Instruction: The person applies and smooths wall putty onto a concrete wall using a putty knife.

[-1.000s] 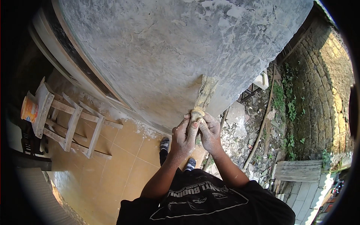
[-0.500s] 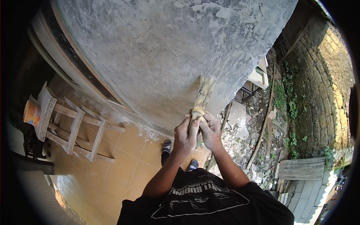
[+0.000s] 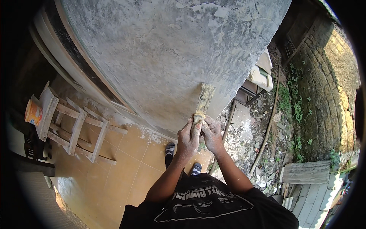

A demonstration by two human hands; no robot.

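Note:
A putty knife (image 3: 206, 97), its flat blade streaked yellowish-grey with filler, points up and away from me against the grey wall (image 3: 152, 53). Both hands meet at its lower end. My left hand (image 3: 188, 135) is closed round the handle from the left, thumb up along it. From the other side my right hand (image 3: 211, 133) closes on it too, its thumb beside the left one. White dust coats the fingers of both. Most of the handle is hidden inside them. Whether the blade's tip presses on the wall, I cannot tell.
A wooden step ladder (image 3: 78, 126) stands at the left on the tan tiled floor (image 3: 126, 168), an orange tub (image 3: 33, 112) on its top. Past the wall's right edge lie rubble (image 3: 244, 126) and a long pole (image 3: 268, 126), before a rough stone wall (image 3: 320, 91).
The putty knife's blade sits slightly lower and farther left in view, and my hands have shifted a little with it. Both keep their grip.

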